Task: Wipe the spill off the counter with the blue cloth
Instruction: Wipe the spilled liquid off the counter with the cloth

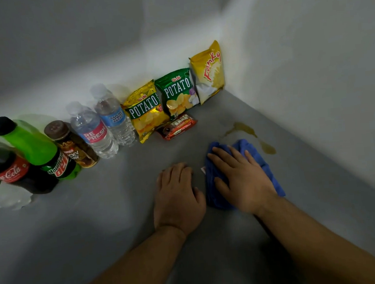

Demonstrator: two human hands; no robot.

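Observation:
A blue cloth [272,175] lies bunched on the grey counter [98,216]. My right hand [241,178] presses flat on top of it, fingers spread and pointing away from me. A yellowish-brown spill [246,129] streaks the counter just beyond and to the right of the cloth, ending in a small puddle [269,150] at the cloth's right edge. My left hand [178,196] rests palm down on the bare counter, just left of the cloth, holding nothing.
Along the back wall stand soda bottles [37,151], a coffee bottle [74,146], two water bottles [100,128] and three chip bags [176,93]. A red snack pack [177,127] lies flat before the bags. White walls meet in the corner at the right.

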